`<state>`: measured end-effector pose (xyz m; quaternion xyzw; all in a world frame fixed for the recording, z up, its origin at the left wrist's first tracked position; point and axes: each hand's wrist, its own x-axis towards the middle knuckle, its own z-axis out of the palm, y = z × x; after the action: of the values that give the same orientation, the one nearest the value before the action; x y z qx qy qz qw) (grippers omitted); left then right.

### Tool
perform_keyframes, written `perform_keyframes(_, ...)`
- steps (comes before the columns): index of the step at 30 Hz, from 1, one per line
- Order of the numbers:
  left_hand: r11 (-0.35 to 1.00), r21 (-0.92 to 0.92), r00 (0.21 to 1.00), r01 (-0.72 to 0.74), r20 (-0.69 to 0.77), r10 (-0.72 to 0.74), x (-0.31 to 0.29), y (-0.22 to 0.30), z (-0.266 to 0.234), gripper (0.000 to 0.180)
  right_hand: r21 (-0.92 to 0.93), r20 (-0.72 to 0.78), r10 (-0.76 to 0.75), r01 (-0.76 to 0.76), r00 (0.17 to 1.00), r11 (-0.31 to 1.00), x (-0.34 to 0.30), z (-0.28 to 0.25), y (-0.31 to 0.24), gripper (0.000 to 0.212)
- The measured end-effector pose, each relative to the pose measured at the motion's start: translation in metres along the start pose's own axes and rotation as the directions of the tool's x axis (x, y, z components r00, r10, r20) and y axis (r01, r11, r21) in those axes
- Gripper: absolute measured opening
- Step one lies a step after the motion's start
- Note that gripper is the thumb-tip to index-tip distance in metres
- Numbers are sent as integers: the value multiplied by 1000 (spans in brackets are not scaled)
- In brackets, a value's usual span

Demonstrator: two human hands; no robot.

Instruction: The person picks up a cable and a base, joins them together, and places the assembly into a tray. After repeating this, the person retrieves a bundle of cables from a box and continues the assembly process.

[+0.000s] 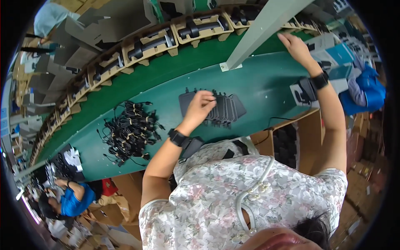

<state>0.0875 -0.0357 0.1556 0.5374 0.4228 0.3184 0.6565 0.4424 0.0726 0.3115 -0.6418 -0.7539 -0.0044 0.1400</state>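
My left hand (pixel 201 106) is over a row of dark grey flat plates (pixel 228 107) with small tabs along their edges, which lie overlapping on the green workbench (pixel 260 93). Its fingers are bent and pressed together; what they hold, if anything, is hidden. To the left of that hand sits a heap of black cables (pixel 132 132), bundled with pale ties. Stretched far out to the right, my right hand (pixel 296 48) has its fingers extended beside the green conveyor belt, with nothing visible in them. Dark bands with box-like units are strapped on both wrists.
Cardboard trays (pixel 156 46) holding black tubular parts line the belt. A pale metal post (pixel 262 33) rises from the bench between my hands. White boxes (pixel 301 93) stand at right. Open cartons (pixel 310 137) are by the near edge. Workers in blue (pixel 78 199) sit at both ends.
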Motion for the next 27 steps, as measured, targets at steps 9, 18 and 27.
perform_keyframes(9, 955, -267, 891, 129, -391, -230, -33, -15, 0, 23, -463, -49, -220, 173, 974, 870, 162, 75, 7, 25)
perform_keyframes(18, 934, -330, 818, 133, -496, -292, -32, -41, -7, 23, -472, 157, -525, 531, 836, 704, 216, 163, 36, 34)
perform_keyframes(27, 923, -379, 763, 72, -575, -296, -37, -53, -19, 22, -107, -467, -70, 23, 882, 994, 191, 236, 19, 36)
